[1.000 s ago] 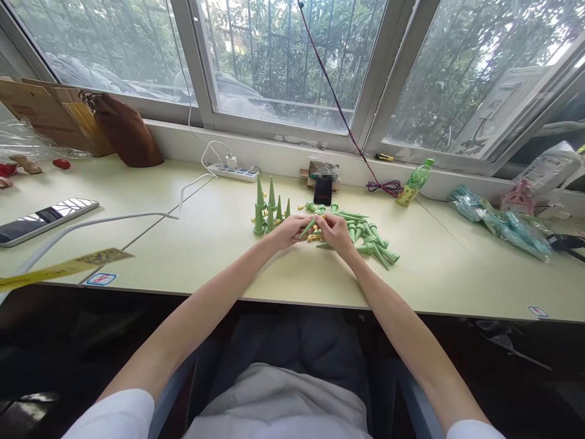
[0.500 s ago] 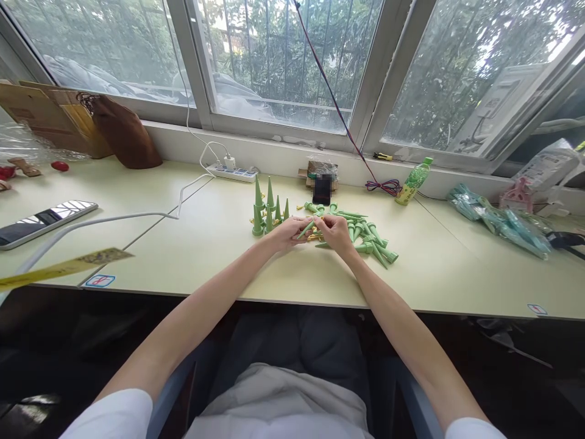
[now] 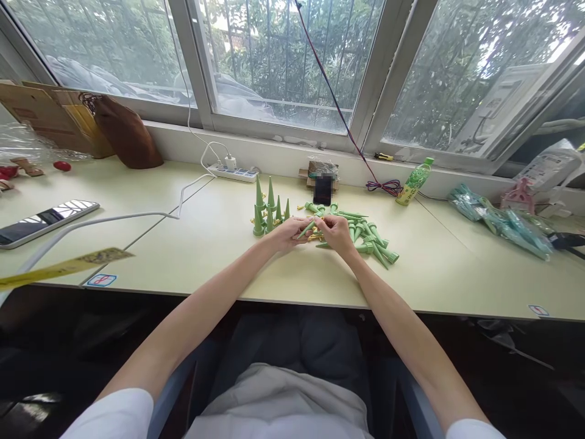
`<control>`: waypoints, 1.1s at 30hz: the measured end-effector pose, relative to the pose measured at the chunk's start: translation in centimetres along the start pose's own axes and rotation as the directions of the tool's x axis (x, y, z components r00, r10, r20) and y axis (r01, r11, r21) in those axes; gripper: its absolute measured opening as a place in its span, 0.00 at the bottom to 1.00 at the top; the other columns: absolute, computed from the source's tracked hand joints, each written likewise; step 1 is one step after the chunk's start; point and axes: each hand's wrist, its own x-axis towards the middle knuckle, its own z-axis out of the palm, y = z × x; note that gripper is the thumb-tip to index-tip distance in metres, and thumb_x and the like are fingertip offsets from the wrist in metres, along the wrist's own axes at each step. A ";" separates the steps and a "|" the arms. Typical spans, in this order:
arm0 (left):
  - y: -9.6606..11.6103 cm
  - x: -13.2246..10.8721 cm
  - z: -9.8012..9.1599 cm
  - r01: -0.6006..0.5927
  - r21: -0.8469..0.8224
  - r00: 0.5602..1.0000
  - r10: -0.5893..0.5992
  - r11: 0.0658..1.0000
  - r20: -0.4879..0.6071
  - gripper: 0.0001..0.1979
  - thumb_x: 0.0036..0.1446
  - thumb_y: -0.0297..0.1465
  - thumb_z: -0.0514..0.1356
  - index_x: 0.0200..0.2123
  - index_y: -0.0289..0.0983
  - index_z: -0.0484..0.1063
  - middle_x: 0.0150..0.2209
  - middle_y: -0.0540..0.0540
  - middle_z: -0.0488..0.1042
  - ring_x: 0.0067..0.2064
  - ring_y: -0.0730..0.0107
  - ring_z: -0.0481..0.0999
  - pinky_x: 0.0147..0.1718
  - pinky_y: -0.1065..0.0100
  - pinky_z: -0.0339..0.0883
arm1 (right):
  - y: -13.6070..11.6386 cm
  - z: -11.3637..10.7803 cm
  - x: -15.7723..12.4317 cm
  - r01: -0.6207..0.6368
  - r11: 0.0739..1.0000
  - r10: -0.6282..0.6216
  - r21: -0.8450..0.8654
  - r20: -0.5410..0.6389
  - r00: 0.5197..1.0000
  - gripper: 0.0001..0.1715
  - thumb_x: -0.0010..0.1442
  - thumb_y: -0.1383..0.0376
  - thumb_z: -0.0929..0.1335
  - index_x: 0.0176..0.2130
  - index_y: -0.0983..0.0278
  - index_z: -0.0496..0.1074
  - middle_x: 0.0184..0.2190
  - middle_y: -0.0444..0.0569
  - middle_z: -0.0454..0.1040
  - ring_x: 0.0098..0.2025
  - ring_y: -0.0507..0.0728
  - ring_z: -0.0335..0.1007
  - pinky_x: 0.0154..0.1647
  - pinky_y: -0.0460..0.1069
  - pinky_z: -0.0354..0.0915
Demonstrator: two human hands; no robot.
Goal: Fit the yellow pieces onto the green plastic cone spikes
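Above the desk, my left hand (image 3: 290, 233) is closed round a green plastic watering spike (image 3: 306, 229), its tip slanting down to the left. My right hand (image 3: 336, 233) pinches at the wide end of the same spike, where a small yellow part shows; the fingers partly hide it. Just left of my hands, several green spikes (image 3: 258, 222) stand upright with small yellow pieces on their sides. On the right, a heap of loose green spikes (image 3: 365, 235) lies beside my right hand. Small yellow pieces (image 3: 315, 236) lie partly hidden beneath my hands.
Behind the heap a dark phone-like device (image 3: 322, 190) leans on a small box. A power strip (image 3: 234, 173) with a white cable lies by the sill. Farther right are a green bottle (image 3: 415, 182) and plastic bags (image 3: 498, 219). A large phone (image 3: 46, 222) lies left.
The view has shifted very slightly. Both hands keep their hold on the spike with almost no visible movement.
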 end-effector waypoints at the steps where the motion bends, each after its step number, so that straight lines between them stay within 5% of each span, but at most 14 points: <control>1: 0.0 0.0 0.0 0.002 0.000 1.000 -0.002 1.000 0.001 0.20 0.59 0.41 0.66 0.24 0.32 0.69 0.18 0.51 0.65 0.15 0.86 0.51 0.17 0.76 0.53 | 0.0 0.0 0.0 0.001 1.000 -0.001 -0.005 -0.006 1.000 0.26 0.59 0.53 0.66 0.17 0.62 0.57 0.17 0.39 0.49 0.22 0.49 0.45 0.24 0.48 0.47; 19: 0.4 -0.3 0.3 0.002 -0.001 1.000 -0.002 1.000 -0.005 0.15 0.61 0.38 0.64 0.28 0.32 0.71 0.19 0.51 0.67 0.14 0.87 0.51 0.16 0.77 0.51 | -0.1 0.0 0.0 0.025 0.998 -0.025 -0.065 -0.005 1.000 0.27 0.59 0.53 0.66 0.17 0.61 0.55 0.16 0.39 0.51 0.22 0.49 0.46 0.24 0.48 0.48; 33: 0.5 -0.4 0.5 -0.006 0.051 1.000 0.006 0.999 -0.016 0.18 0.63 0.40 0.62 0.27 0.32 0.70 0.21 0.51 0.67 0.14 0.87 0.51 0.15 0.77 0.49 | -0.1 0.2 0.0 -0.023 1.000 0.023 0.013 0.011 1.000 0.38 0.65 0.38 0.58 0.19 0.62 0.64 0.13 0.41 0.55 0.17 0.50 0.51 0.22 0.48 0.52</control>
